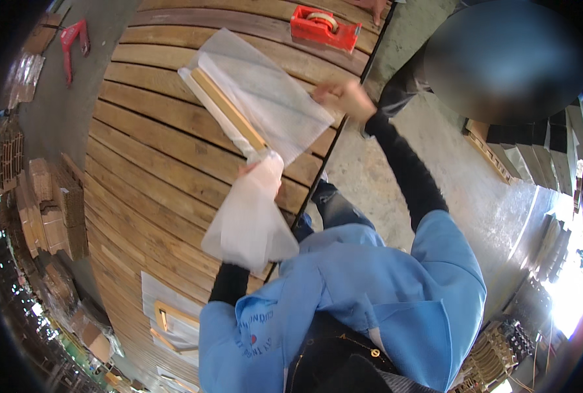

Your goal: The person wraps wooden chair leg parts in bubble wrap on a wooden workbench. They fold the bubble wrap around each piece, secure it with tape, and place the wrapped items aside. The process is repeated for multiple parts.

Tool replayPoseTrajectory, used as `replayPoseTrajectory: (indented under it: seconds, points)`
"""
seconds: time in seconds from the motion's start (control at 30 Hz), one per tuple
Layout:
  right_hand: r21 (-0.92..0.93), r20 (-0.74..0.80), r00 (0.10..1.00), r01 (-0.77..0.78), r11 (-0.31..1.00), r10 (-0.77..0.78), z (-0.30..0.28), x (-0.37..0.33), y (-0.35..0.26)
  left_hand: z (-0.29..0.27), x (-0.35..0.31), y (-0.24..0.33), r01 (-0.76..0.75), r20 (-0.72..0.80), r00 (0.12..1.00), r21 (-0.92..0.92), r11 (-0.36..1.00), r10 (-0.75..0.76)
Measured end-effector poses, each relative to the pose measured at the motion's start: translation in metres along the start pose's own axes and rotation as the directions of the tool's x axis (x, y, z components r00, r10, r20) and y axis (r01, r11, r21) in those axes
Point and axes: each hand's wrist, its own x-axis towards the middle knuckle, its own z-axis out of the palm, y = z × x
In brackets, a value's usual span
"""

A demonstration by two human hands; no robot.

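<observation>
A pale wooden bar (pixel 229 108) lies slantwise on a translucent white foam sheet (pixel 265 92) spread on the slatted table. One edge of the sheet is folded up along the bar. My left hand (pixel 265 171) is closed around the bar's near end, largely covered by a loose flap of the same sheet that hangs toward me. Near the sheet's right corner, above the table edge, my right hand (pixel 349 99) is blurred with its fingers curled in. Whether anything small is between those fingers cannot be made out.
A red tape dispenser (pixel 325 28) with a roll stands at the table's far right, near another person's hand (pixel 375 10). More wooden pieces (pixel 177 316) lie on foam sheets at the lower left. A person (pixel 412 75) is beyond the right edge; cardboard stacks (pixel 59 206) stand left.
</observation>
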Motion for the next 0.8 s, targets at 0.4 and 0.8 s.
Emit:
replayPoseTrajectory:
  seconds: [0.4,0.8]
  points:
    - [-0.515,-0.103,0.897,-0.418,0.748,0.43,-0.119,0.159,0.191,0.079,-0.007,-0.04,-0.306,0.151,0.473,0.952,0.001,0.868]
    - [0.459,-0.242,0.781,-0.43,0.777,0.575,-0.061,0.08,0.099,0.074,-0.019,-0.032,-0.147,0.255,0.496,0.967,-0.21,0.83]
